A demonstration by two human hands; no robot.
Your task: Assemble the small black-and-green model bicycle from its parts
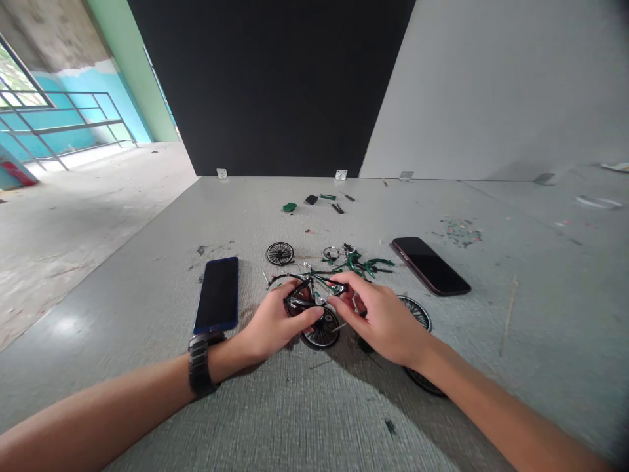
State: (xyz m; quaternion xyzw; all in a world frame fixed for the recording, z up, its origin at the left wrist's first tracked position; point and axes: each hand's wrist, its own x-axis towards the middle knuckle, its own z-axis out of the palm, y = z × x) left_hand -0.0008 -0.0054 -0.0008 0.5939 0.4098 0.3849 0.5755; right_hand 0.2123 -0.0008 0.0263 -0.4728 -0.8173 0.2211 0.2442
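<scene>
Between my hands is a small black and green model bicycle frame (310,284), tilted above the table. My left hand (275,322), with a dark watch at its wrist, closes on the frame's left part, the thumb lying over its lower side. A black spoked wheel (322,330) shows just under that thumb. With fingers pinched, my right hand (382,316) grips the frame's right end; the fingertips partly hide what they press on. Behind the frame lie green model bicycle parts (361,262). Another wheel (415,311) is partly covered by my right hand.
A blue-edged phone (217,295) lies left, a dark phone (432,266) right. A loose wheel (280,253) rests behind my left hand. Farther back are a green piece (289,207) and several small parts. A black panel (275,85) stands at the table's far edge.
</scene>
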